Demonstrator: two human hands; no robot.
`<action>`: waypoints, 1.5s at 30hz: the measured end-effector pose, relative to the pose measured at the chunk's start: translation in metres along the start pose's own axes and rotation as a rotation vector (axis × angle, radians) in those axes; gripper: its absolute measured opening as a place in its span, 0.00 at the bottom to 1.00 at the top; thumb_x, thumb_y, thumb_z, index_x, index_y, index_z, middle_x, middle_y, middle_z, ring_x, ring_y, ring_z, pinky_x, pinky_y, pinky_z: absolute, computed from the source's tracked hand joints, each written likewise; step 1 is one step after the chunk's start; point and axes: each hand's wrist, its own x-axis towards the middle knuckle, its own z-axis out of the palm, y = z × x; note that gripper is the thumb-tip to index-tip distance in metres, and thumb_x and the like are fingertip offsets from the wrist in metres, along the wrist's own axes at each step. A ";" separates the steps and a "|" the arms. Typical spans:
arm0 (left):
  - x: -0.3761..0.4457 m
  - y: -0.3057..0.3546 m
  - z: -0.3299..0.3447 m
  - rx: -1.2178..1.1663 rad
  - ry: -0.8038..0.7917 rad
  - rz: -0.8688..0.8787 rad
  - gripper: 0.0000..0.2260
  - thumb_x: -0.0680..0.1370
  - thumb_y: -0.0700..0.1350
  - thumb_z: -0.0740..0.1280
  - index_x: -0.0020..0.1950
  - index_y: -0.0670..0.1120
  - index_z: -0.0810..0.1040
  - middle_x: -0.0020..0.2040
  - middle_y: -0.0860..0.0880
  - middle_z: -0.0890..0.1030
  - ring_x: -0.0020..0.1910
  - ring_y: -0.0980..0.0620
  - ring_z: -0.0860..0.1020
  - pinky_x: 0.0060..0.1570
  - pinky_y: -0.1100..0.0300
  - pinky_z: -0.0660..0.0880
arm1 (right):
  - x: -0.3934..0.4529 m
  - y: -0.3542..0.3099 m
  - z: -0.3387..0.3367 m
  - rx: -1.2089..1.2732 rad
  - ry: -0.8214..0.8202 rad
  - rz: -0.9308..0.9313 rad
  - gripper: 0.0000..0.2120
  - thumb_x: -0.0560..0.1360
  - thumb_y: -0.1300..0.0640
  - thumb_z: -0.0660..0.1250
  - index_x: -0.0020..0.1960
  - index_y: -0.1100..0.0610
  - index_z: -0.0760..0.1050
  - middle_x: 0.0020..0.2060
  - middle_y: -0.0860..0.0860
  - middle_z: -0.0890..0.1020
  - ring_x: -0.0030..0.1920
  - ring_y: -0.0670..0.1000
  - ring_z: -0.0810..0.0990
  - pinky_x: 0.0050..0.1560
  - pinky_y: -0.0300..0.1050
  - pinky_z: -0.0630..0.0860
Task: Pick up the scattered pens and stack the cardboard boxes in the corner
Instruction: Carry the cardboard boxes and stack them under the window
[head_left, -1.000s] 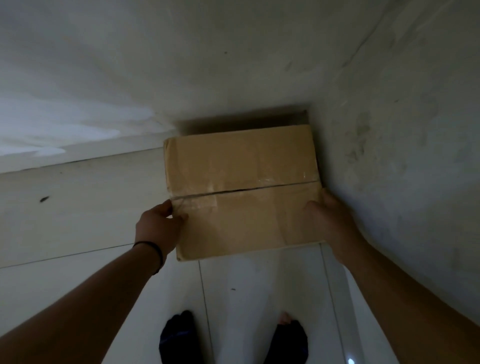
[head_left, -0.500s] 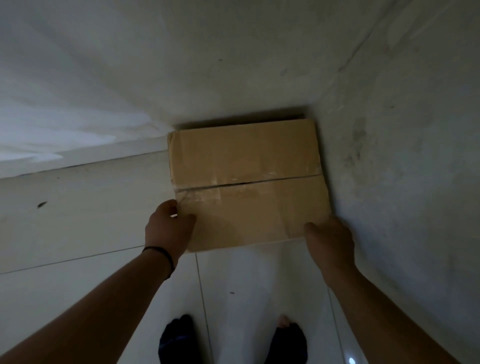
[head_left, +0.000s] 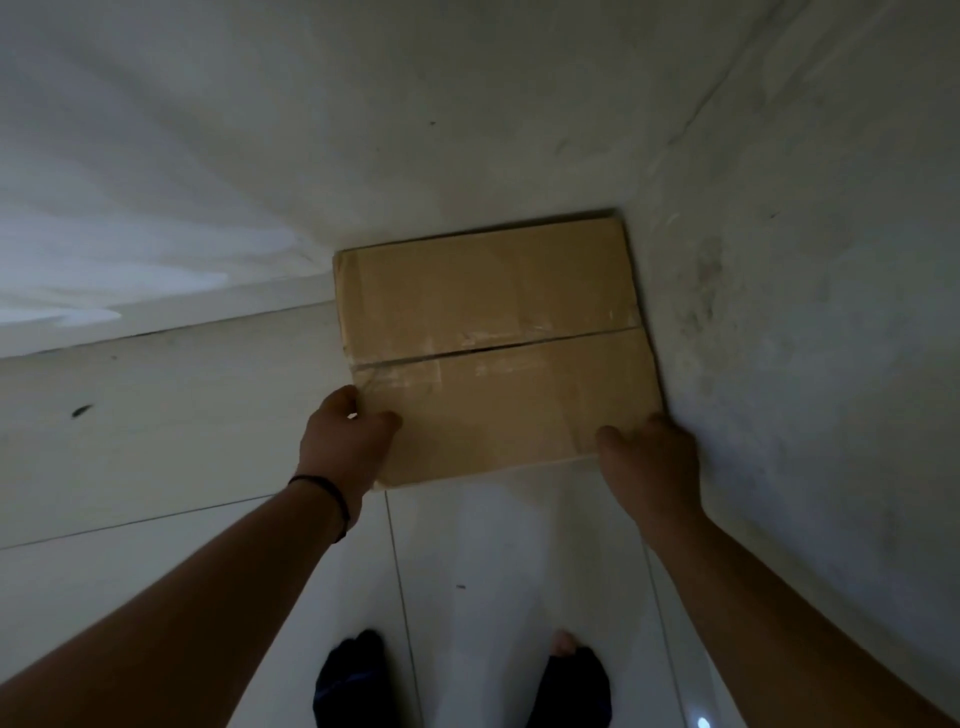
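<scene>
A brown cardboard box with a taped seam across its top sits in the corner where two pale walls meet. Its far edge is close against the back wall and its right side runs along the right wall. My left hand, with a dark band on the wrist, grips the box's near left corner, thumb on top. My right hand holds the near right corner, fingers curled at the edge. No pens are in view. Whether another box lies underneath is hidden.
White floor tiles stretch toward me, with my two feet in dark slippers at the bottom. The right wall stands close beside my right arm. A small dark mark lies on the floor at the left.
The box has moved away from me and down into the corner, closing the dark gap behind it. My hands slid from its sides to its near corners.
</scene>
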 end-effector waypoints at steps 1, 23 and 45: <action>0.000 0.000 -0.002 -0.013 -0.023 -0.004 0.17 0.74 0.37 0.64 0.62 0.47 0.75 0.54 0.48 0.78 0.51 0.46 0.75 0.48 0.55 0.70 | 0.001 0.001 0.001 -0.058 -0.009 -0.053 0.04 0.55 0.67 0.61 0.22 0.63 0.68 0.16 0.61 0.69 0.21 0.62 0.74 0.23 0.53 0.72; -0.206 0.172 -0.150 0.045 -0.173 0.262 0.21 0.75 0.50 0.68 0.66 0.44 0.73 0.63 0.44 0.76 0.62 0.47 0.74 0.61 0.54 0.68 | -0.195 -0.143 -0.222 0.304 0.072 0.153 0.23 0.78 0.47 0.61 0.69 0.57 0.70 0.69 0.53 0.73 0.68 0.55 0.70 0.69 0.48 0.65; -0.560 0.174 -0.399 -0.420 0.165 0.460 0.11 0.74 0.53 0.68 0.53 0.49 0.79 0.58 0.48 0.80 0.54 0.51 0.79 0.53 0.55 0.69 | -0.500 -0.325 -0.369 0.337 -0.061 -0.439 0.21 0.74 0.36 0.60 0.52 0.53 0.75 0.54 0.55 0.79 0.56 0.56 0.77 0.61 0.55 0.72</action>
